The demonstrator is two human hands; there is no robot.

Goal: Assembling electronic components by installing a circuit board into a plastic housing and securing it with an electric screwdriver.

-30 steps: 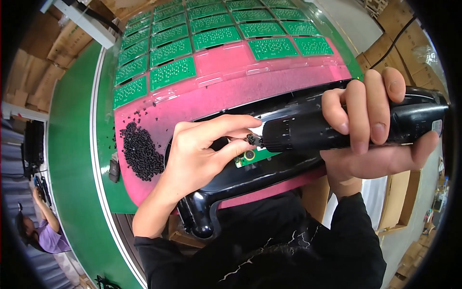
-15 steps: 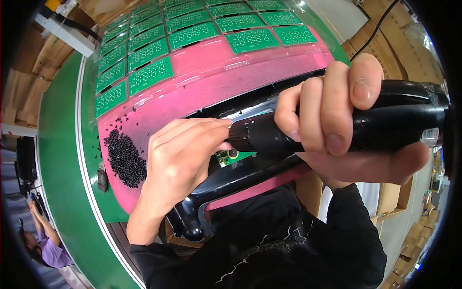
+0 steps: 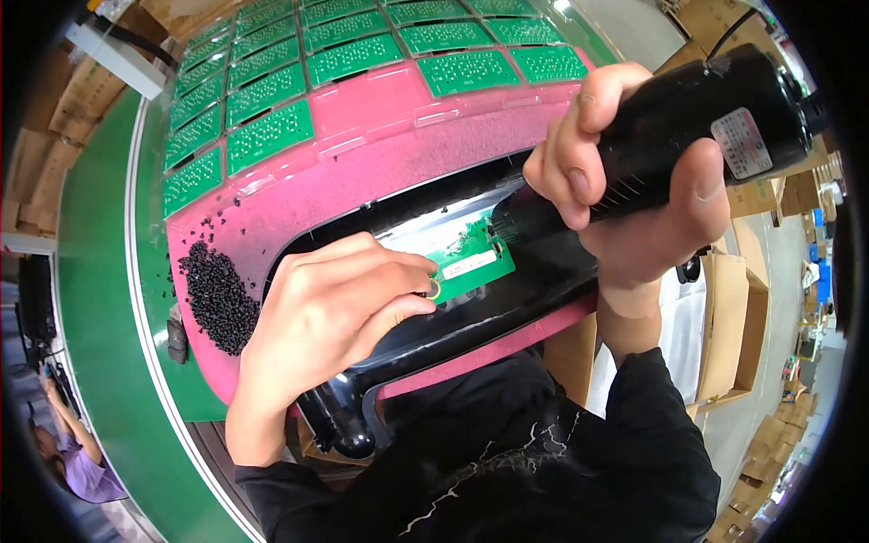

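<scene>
My right hand (image 3: pixel 625 213) is wrapped round the body of a black electric screwdriver (image 3: pixel 670 122). The tool slants down to the left, and its front end stands over a green circuit board (image 3: pixel 489 270) with a white label. The board lies inside a long, glossy black plastic housing (image 3: pixel 425 348). At the board's left end, the thumb and fingers of my left hand (image 3: pixel 330 308) come together in a pinch beside a small round part. What lies between those fingertips is hidden. The screwdriver's tip cannot be made out clearly against the dark housing.
A heap of small black screws (image 3: pixel 220 303) lies on the pink mat (image 3: pixel 362 149) to the left, with several strays around it. Rows of green circuit boards (image 3: pixel 353 59) sit in a clear tray at the back. An open cardboard box (image 3: pixel 724 326) stands at the right.
The screwdriver has swung away from my left fingertips, its rear end rising up and to the right. More of the circuit board shows now. My left hand stays near the board's left end.
</scene>
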